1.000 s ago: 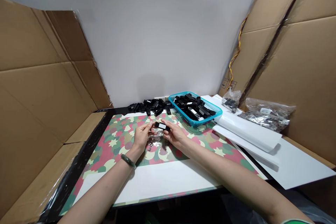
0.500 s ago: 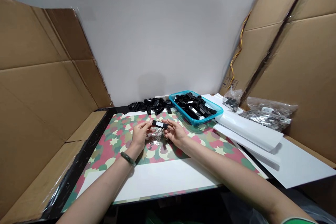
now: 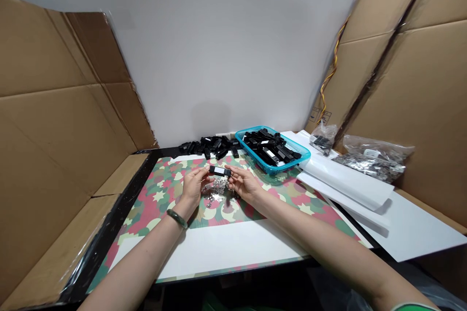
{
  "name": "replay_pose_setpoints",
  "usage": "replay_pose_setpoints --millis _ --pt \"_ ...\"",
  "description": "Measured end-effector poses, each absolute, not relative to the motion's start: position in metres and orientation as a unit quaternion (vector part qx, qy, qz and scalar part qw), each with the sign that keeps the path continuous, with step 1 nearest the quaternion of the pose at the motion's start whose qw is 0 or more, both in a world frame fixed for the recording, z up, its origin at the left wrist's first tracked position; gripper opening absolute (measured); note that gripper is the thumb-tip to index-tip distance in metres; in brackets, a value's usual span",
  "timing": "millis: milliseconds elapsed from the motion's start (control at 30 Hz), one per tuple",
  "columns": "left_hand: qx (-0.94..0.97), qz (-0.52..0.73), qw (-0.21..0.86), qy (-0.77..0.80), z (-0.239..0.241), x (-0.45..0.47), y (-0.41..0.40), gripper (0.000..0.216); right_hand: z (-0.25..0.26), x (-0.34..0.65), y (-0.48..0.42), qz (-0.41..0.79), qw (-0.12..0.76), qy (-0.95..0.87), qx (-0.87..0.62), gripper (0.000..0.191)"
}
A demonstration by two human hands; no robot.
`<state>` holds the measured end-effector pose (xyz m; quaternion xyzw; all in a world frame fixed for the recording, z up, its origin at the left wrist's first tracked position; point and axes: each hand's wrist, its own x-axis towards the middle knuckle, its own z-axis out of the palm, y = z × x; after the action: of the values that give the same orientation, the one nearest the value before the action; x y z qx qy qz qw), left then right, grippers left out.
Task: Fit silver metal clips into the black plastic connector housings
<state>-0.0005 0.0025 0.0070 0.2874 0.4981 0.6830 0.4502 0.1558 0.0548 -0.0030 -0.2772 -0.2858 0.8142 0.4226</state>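
Since the earlier frame, the black plastic part point(image 3: 220, 170) has shifted slightly toward the left hand point(image 3: 193, 185) and lifted a little in view. It is held level in the air above the worktop, its white label facing up. The fingers point(image 3: 204, 170) of the left hand are together on its left end, while the fingertips point(image 3: 230, 168) of the right hand point(image 3: 244, 183) close on its right end, so the part spans the gap between the hands.

Directly below the part, at 6 o'clock, lies a loose heap of small silver metal pieces point(image 3: 216, 188) on a camouflage-patterned mat point(image 3: 156, 194). A jade bangle point(image 3: 177, 218) circles the left wrist.

At 12 o'clock from the hands, more black plastic parts point(image 3: 207, 146) lie in a scattered cluster at the far edge of the mat. At 1 o'clock, a blue plastic basket point(image 3: 292, 142) is filled with similar parts. At 2 o'clock, white sheets point(image 3: 346, 180) lie on the worktop, with a small plastic bag of black pieces point(image 3: 323, 137) and a larger bag of silver metal pieces point(image 3: 370, 163) beyond them.
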Motion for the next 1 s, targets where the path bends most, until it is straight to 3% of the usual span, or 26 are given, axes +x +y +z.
replay_pose_setpoints --millis 233,433,567,700,767,833,900,1000 --pt "0.354 0.669 0.394 0.522 0.0 -0.006 0.004 0.037 -0.003 0.158 0.059 0.813 0.428 -0.3 -0.256 0.024" --pt "0.67 0.566 0.043 0.479 0.005 0.0 -0.003 0.042 -0.001 0.159 0.057 0.777 0.45 -0.37 -0.238 0.032" --pt "0.73 0.534 -0.011 0.426 -0.001 0.0 -0.001 0.028 0.002 0.16 0.055 0.74 0.447 -0.453 -0.217 0.032" --pt "0.691 0.556 -0.035 0.46 -0.002 -0.006 0.001 0.02 0.009 0.171 0.063 0.513 0.466 -0.674 -0.256 0.021" --pt "0.672 0.562 -0.038 0.481 0.0 -0.01 0.001 0.018 0.012 0.177 0.067 0.353 0.413 -0.79 -0.283 0.007" --pt "0.663 0.559 -0.04 0.497 0.001 -0.011 0.001 0.017 0.012 0.181 0.07 0.239 0.318 -0.862 -0.313 0.006" --pt "0.662 0.55 -0.04 0.508 0.001 -0.012 0.001 0.016 0.009 0.182 0.071 0.183 0.239 -0.894 -0.332 0.008" --pt "0.667 0.543 -0.034 0.51 0.0 -0.011 0.001 0.016 0.003 0.18 0.07 0.156 0.193 -0.904 -0.347 0.012"
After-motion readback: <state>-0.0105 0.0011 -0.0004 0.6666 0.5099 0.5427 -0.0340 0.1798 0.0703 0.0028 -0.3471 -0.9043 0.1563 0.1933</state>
